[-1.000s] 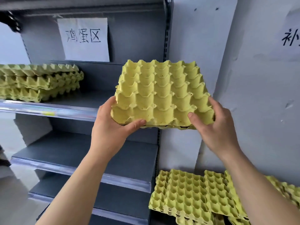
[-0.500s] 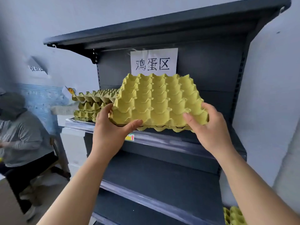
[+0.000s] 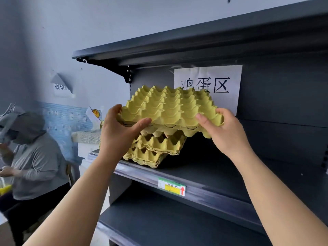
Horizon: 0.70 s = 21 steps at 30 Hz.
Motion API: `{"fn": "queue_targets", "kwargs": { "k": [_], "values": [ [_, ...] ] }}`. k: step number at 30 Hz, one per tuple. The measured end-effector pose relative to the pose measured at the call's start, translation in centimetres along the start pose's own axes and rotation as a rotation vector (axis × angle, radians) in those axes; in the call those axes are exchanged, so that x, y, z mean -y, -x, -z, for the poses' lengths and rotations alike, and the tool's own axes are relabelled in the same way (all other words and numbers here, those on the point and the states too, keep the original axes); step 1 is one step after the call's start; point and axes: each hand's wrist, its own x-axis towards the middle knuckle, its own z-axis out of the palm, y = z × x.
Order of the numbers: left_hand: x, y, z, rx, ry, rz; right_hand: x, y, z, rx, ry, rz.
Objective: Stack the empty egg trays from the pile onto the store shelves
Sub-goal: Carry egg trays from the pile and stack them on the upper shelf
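egg tray [image 3: 170, 105] | held between left hand [image 3: 120, 134], right hand [image 3: 226, 132] | over shelf stack [image 3: 156, 148]

The yellow moulded-pulp egg tray [image 3: 170, 107] covers the bottom of the first 2 characters on the white paper sign [image 3: 225, 82]. The fingers of the left hand [image 3: 117, 135] and right hand [image 3: 225, 132] under it are out of sight. The left hand hides the left part of the stack of yellow pulp trays [image 3: 156, 148]; their count, and whether the held tray touches them, cannot be told. The green-and-yellow shelf label [image 3: 171, 187] is too blurred to read. The left edge cuts off the seated person in grey [image 3: 32, 157].
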Motion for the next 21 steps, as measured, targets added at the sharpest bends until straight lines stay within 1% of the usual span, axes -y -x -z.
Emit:
{"fn": "queue_targets", "kwargs": {
  "k": [4, 9, 17, 21],
  "values": [
    [2.7, -3.8, 0.0, -0.002, 0.0, -0.008, 1.0, -2.4, -3.4, 0.004, 0.03, -0.016],
    [5.8, -7.9, -0.3, 0.041, 0.022, -0.01, 2.3, -4.4, -6.6, -0.023, 0.124, -0.05],
    [9.9, -12.5, -0.8, 0.179, 0.054, 0.008, 3.8, -5.3, -11.0, -0.067, 0.213, -0.154],
    [11.7, -13.6, -1.1, 0.252, 0.015, 0.008, 3.9, -5.2, -12.4, -0.068, 0.24, -0.207]
  ]
}}
